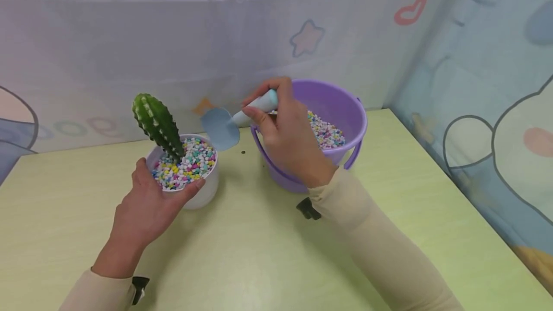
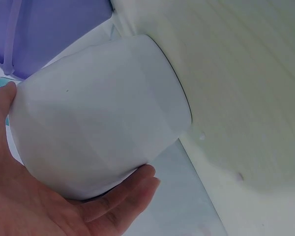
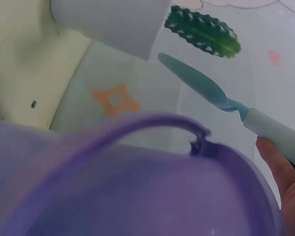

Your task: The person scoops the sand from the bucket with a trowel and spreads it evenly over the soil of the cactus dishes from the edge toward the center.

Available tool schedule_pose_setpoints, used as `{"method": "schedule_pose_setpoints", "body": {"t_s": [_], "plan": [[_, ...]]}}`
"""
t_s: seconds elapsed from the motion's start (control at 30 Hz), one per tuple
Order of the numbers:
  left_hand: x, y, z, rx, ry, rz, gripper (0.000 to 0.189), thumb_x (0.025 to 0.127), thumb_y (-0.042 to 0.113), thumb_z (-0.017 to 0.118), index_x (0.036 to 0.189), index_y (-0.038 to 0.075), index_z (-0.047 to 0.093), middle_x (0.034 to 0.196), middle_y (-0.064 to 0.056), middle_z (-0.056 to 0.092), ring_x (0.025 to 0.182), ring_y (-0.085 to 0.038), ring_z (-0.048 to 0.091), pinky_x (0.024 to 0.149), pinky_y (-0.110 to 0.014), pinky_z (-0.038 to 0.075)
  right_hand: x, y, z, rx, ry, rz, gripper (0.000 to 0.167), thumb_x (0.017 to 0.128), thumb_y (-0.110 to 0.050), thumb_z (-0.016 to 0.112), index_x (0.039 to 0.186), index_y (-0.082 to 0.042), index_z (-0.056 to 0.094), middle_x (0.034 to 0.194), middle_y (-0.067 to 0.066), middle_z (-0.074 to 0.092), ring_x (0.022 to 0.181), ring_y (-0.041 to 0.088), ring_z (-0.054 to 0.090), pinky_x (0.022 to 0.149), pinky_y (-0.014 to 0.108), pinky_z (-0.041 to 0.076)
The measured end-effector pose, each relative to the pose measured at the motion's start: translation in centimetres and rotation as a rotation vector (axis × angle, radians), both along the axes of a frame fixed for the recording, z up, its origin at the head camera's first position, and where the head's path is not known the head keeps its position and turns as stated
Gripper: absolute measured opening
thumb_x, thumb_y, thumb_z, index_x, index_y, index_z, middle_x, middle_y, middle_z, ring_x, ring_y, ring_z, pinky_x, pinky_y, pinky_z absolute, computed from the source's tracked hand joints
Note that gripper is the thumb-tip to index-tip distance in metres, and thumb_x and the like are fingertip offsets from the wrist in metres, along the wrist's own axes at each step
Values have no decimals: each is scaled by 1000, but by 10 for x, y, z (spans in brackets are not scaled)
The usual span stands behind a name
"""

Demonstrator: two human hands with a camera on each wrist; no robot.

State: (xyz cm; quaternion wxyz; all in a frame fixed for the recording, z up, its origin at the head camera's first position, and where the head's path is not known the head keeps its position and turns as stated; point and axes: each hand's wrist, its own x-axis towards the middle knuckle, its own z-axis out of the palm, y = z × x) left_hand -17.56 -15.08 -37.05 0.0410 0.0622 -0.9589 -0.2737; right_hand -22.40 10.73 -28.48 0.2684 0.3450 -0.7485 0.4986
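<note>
My left hand [image 1: 144,205] holds a white flower pot [image 1: 207,188], thumb on the near side and fingers round the left, as the left wrist view also shows. A green cactus [image 1: 156,124] leans to the left in the pot, set in colourful pebbles [image 1: 190,164]. In my right hand [image 1: 287,133], thumb and fingers grip the pale handle of a small blue trowel [image 1: 221,128]. Its blade hangs by the pot's right rim; in the right wrist view the trowel [image 3: 199,81] points toward the pot [image 3: 113,24]. Whether pebbles lie on the blade, I cannot tell.
A purple bucket [image 1: 334,97] with more colourful pebbles [image 1: 326,131] stands right of the pot, partly behind my right hand. Its handle [image 1: 354,155] hangs down. Behind the pale table [image 1: 242,263] rises a printed cloth backdrop [image 1: 173,37]. A dark speck [image 1: 243,152] lies between pot and bucket.
</note>
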Motion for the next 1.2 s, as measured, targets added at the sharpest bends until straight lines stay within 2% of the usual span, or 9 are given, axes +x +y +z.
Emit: {"method": "schedule_pose_setpoints", "body": {"t_s": [0.17,0.3,0.37,0.43,0.57,0.67,0.8,1.0,1.2], "plan": [[0,-1,0,-8,8,1,125,78,79,56,147,-9,0,129,-33,34,90,-52,58,63,-59,44,1,21,17,-242,-57,29,22,97,-1,58,109,0,40,100,16,67,93,22,68,75,36,55],[0,-1,-1,-16,17,2,125,78,79,56,147,-9,1,129,-33,34,88,-52,58,63,-59,44,0,47,31,-474,-29,62,19,96,4,57,105,-3,41,95,25,62,90,35,67,79,44,54],[0,-1,-1,-17,21,0,125,78,79,56,147,-9,1,129,-33,34,87,-51,58,63,-59,44,-2,63,34,-487,27,38,18,96,3,57,104,-5,43,92,26,62,88,37,67,80,44,54],[0,-1,-1,-19,22,-2,125,78,79,56,147,-9,1,128,-33,34,87,-51,58,62,-59,44,-3,77,35,-465,61,-22,18,96,2,58,104,-6,44,91,26,63,85,35,68,79,43,54],[0,-1,-1,-20,25,-4,125,78,79,56,148,-9,0,129,-33,34,86,-51,58,62,-59,44,-6,102,31,-272,52,-281,17,97,-5,60,105,-5,46,93,18,67,85,24,69,77,32,55],[1,-1,-1,-18,29,-4,124,79,79,56,147,-8,1,130,-33,34,85,-50,59,61,-58,44,-8,116,23,-13,10,-473,21,98,-11,60,109,-1,46,92,10,67,81,18,69,69,21,51],[1,-1,-1,-16,31,-4,123,79,78,57,147,-8,1,130,-33,33,85,-50,59,61,-58,44,-14,127,8,270,-37,-566,28,101,-18,56,116,1,43,70,10,62,60,22,64,50,25,42],[0,1,-2,-8,22,-3,124,78,79,56,148,-7,1,129,-32,35,84,-49,59,61,-56,44,-22,133,-5,215,-157,-672,27,102,-24,49,116,-3,40,55,12,50,43,25,45,42,31,33],[0,-1,-3,-17,24,1,124,79,78,57,147,-8,-1,130,-33,33,83,-50,59,61,-56,43,-25,137,-3,197,-215,-648,25,102,-24,47,115,-5,40,56,14,51,42,26,46,41,31,35]]}}
